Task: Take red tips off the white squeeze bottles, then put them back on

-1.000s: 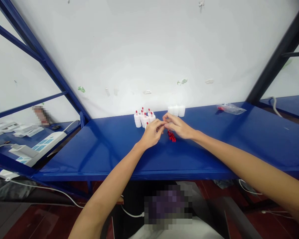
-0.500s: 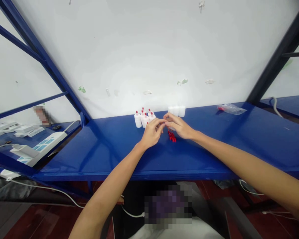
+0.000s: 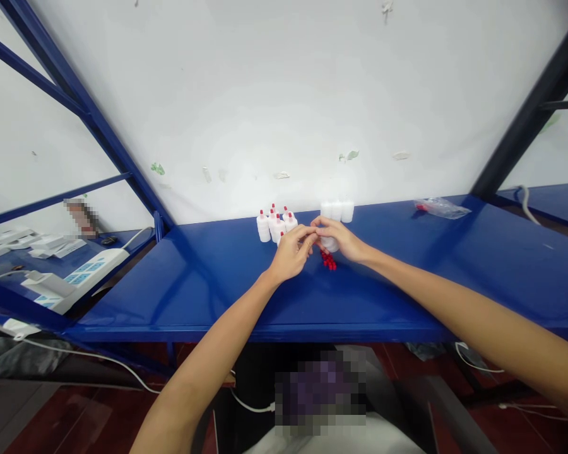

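Note:
My left hand (image 3: 291,252) and my right hand (image 3: 341,238) meet fingertip to fingertip over the blue shelf (image 3: 218,284). The right hand's fingers curl round a small white bottle (image 3: 330,243). The left hand's fingers pinch at the bottle's top, and what they hold is too small to make out. A little heap of red caps (image 3: 328,260) lies just below the hands. Several capped white bottles (image 3: 273,224) stand behind the left hand. A few uncapped white bottles (image 3: 337,209) stand by the wall behind the right hand.
A clear plastic bag (image 3: 441,207) with something red lies at the back right. Blue frame struts (image 3: 89,120) rise at the left, a dark strut (image 3: 525,120) at the right. A white power strip (image 3: 76,277) and white boxes sit on the left shelf. Cables hang below.
The hands stay together at the same spot. The white bottle now shows more plainly under the right hand's fingers. The view has shifted slightly.

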Demonstrator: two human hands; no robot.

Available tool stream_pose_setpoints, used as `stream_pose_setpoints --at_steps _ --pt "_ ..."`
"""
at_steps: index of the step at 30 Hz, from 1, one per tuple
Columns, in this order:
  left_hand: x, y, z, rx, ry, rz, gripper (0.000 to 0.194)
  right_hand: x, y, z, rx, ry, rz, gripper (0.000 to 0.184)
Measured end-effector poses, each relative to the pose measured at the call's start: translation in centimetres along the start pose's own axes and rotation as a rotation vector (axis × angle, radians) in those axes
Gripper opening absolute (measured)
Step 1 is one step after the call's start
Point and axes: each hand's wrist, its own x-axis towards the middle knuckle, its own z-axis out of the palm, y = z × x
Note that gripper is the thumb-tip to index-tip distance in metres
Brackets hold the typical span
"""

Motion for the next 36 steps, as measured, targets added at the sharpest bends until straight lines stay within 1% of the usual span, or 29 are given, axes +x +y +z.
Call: stream_pose_setpoints --at_steps 3,8,11,13,19,22,24,26,27,29,32,33,34,36 --pt "-0.1 -0.3 0.1 0.017 -0.013 0.006 0.029 0.0 0.0 0.1 0.015 0.008 0.005 0.019" --pt "-0.2 -0.6 0.1 0.056 -0.002 0.036 0.028 -0.2 -0.7 0.6 -0.012 -0.011 0.002 0.017" --pt "-0.2 -0.6 0.1 0.077 0.000 0.033 0.028 -0.4 -0.9 0.7 -0.015 0.014 0.014 0.016" --pt "-0.2 -0.5 0.2 0.062 -0.009 0.013 0.027 -0.4 -0.7 0.7 -0.031 0.037 0.014 0.015" --pt "-0.3 -0.1 0.9 -0.112 -0.047 -0.125 0.032 -0.7 -0.8 0.8 -0.174 0.104 -0.051 0.013" --pt "-0.3 -0.1 1.3 -0.143 -0.072 -0.139 0.034 -0.9 -1.2 1.0 -0.246 0.107 -0.068 0.011" --pt "-0.2 -0.2 1.2 -0.145 -0.076 -0.137 0.035 -1.1 -1.3 1.0 -0.261 0.100 -0.078 0.011" --pt "0.1 0.0 0.4 -0.128 -0.072 -0.137 0.035 -1.1 -1.2 0.9 -0.258 0.102 -0.091 0.014" --pt "0.3 0.1 -0.3 -0.105 -0.068 -0.139 0.034 -1.0 -1.1 0.8 -0.266 0.115 -0.097 0.017" --pt "0.7 0.5 -2.3 -0.029 -0.021 -0.142 0.032 -0.9 -0.7 0.5 -0.317 0.159 -0.109 0.020" --pt "0.9 1.1 -5.8 0.135 0.128 -0.137 0.031 -0.5 -0.1 -0.1 -0.409 0.229 -0.130 0.020" --pt "0.9 1.2 -6.8 0.187 0.155 -0.138 0.032 -0.4 0.1 -0.4 -0.435 0.250 -0.139 0.020" --pt "0.9 1.2 -7.5 0.247 0.162 -0.133 0.032 -0.3 0.3 -0.6 -0.466 0.273 -0.143 0.020" --pt "0.7 1.1 -8.2 0.353 0.126 -0.103 0.032 0.0 0.5 -1.0 -0.537 0.333 -0.139 0.019"
